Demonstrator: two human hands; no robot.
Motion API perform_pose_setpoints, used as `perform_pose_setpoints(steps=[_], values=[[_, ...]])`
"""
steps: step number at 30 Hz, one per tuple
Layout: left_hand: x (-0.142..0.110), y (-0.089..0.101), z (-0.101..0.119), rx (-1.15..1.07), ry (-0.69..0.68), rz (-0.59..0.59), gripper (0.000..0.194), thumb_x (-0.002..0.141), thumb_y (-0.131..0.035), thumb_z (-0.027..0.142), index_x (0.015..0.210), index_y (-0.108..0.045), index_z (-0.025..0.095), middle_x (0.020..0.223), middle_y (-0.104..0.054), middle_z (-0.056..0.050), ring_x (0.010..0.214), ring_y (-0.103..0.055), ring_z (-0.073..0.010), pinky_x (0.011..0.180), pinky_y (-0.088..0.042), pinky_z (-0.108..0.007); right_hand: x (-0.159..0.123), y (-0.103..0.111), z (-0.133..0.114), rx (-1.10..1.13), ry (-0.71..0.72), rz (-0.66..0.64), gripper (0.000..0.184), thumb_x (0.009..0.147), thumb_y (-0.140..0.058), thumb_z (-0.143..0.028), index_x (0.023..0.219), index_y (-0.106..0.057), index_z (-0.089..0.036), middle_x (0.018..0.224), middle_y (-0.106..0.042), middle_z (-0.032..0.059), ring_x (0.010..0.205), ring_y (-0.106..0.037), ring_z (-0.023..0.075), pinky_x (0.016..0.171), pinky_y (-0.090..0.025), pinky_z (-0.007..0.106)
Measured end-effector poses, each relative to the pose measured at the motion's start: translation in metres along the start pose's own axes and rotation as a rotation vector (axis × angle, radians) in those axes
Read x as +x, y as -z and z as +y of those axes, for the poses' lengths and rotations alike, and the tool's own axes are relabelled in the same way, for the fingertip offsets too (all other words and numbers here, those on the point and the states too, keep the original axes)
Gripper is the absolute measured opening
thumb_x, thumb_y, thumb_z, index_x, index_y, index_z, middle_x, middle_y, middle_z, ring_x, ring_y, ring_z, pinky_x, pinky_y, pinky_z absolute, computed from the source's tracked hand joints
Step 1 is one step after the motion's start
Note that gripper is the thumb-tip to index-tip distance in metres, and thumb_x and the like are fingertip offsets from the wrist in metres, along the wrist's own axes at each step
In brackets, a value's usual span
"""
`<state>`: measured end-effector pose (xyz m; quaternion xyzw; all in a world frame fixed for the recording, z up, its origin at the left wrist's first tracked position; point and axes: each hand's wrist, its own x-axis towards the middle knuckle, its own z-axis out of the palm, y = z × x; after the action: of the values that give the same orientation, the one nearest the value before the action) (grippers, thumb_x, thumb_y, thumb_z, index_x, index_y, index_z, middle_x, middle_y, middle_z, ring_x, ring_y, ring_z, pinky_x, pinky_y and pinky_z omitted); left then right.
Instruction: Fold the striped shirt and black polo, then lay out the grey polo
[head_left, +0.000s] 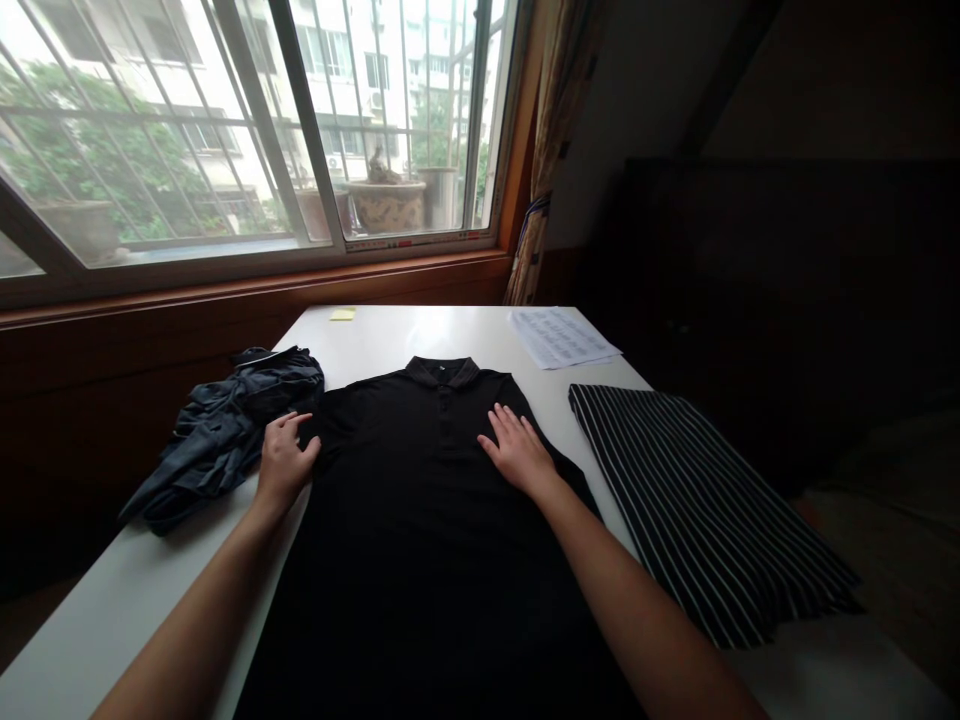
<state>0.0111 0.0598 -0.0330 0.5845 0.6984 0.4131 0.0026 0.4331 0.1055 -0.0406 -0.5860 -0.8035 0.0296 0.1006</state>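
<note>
A black polo shirt (442, 540) lies spread front up, its collar toward the far end of the table and its lower part running out of view at the bottom. My left hand (286, 455) is at the sleeve on the left, thumb and forefinger apart with dark cloth between them; its other fingers are partly hidden. On the right side of the shirt's chest, beside the button placket, my right hand (517, 448) rests flat with fingers stretched out.
Crumpled dark blue clothing (232, 425) lies on the table's left side. A folded black-and-white striped cloth (697, 500) is at the right. Printed sheets (562, 337) and a yellow sticky note (343, 314) lie at the far end of the white table (82, 620), near the window (247, 130).
</note>
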Motion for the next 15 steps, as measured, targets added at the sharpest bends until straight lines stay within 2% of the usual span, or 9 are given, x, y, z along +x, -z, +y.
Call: perform_pose_setpoints(steps=[3, 6, 8, 11, 15], values=[[0.014, 0.001, 0.003, -0.044, 0.082, -0.002, 0.042, 0.075, -0.065, 0.032, 0.116, -0.066, 0.02, 0.123, -0.054, -0.011, 0.122, -0.058, -0.0306, 0.109, -0.048, -0.047, -0.001, 0.0, 0.0, 0.004, 0.001, 0.005, 0.071, 0.103, -0.028, -0.057, 0.156, -0.036, -0.011, 0.165, -0.026, 0.0127, 0.153, -0.021, 0.0241, 0.125, -0.016, 0.044], [0.029, 0.005, 0.009, -0.174, 0.229, 0.016, 0.05, 0.072, -0.07, 0.032, 0.12, -0.064, 0.019, 0.128, -0.052, -0.011, 0.111, -0.066, -0.0285, 0.104, -0.053, -0.047, -0.002, 0.001, 0.001, 0.009, 0.005, 0.012, 0.07, 0.103, -0.029, -0.057, 0.155, -0.037, -0.011, 0.165, -0.027, 0.0127, 0.153, -0.021, 0.0241, 0.125, -0.016, 0.044], [0.038, 0.006, 0.019, -0.27, 0.249, 0.005, 0.055, 0.072, -0.072, 0.031, 0.125, -0.061, 0.019, 0.13, -0.054, -0.012, 0.111, -0.068, -0.0282, 0.1, -0.055, -0.046, -0.002, 0.001, 0.001, 0.008, 0.007, 0.014, 0.069, 0.103, -0.029, -0.057, 0.155, -0.038, -0.012, 0.165, -0.028, 0.0124, 0.153, -0.022, 0.0238, 0.125, -0.016, 0.044], [0.047, 0.008, 0.042, -0.339, 0.145, -0.03, 0.059, 0.074, -0.071, 0.027, 0.131, -0.056, 0.018, 0.13, -0.06, -0.012, 0.111, -0.068, -0.0269, 0.098, -0.057, -0.044, -0.002, 0.002, 0.001, 0.006, 0.004, 0.01, 0.068, 0.103, -0.029, -0.056, 0.155, -0.039, -0.013, 0.164, -0.029, 0.0122, 0.153, -0.022, 0.0234, 0.124, -0.016, 0.044], [0.041, 0.012, 0.078, -0.181, -0.203, -0.077, 0.053, 0.083, -0.065, 0.022, 0.135, -0.054, 0.022, 0.132, -0.061, -0.009, 0.112, -0.067, -0.0249, 0.1, -0.056, -0.043, -0.002, 0.002, 0.001, 0.005, 0.004, 0.009, 0.067, 0.103, -0.03, -0.055, 0.155, -0.039, -0.013, 0.165, -0.028, 0.0117, 0.153, -0.022, 0.0235, 0.124, -0.016, 0.043]])
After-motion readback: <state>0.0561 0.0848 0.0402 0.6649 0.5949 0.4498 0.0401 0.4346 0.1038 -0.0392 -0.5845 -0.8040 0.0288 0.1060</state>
